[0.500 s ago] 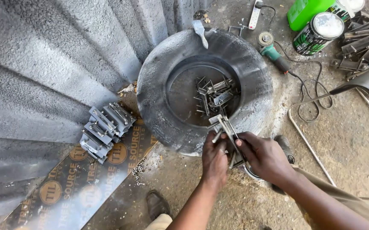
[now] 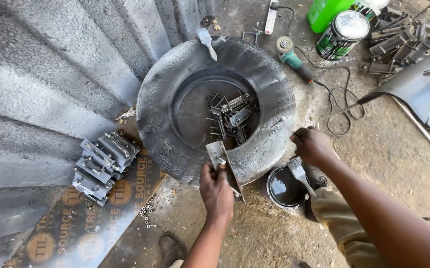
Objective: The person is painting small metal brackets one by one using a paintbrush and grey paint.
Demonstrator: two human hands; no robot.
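- The left hand (image 2: 216, 187) is clenched around a flat grey metal bracket (image 2: 223, 164), holding it tilted over the near rim of the old tyre (image 2: 161, 106).
- The right hand (image 2: 312, 146) is closed on the handle of a paintbrush (image 2: 299, 172); its bristles seem to hang just above the open paint tin (image 2: 283, 186) on the floor, though whether they touch is hard to tell.
- More metal brackets (image 2: 232, 115) lie heaped in the tyre's hollow, beyond the held one.
- A stack of grey-painted brackets (image 2: 101, 163) sits on a printed cardboard sheet (image 2: 76, 226), left of the tyre.
- An angle grinder (image 2: 294, 58), its cable, a green jug (image 2: 328, 12) and a closed tin (image 2: 343, 33) lie behind the tyre.
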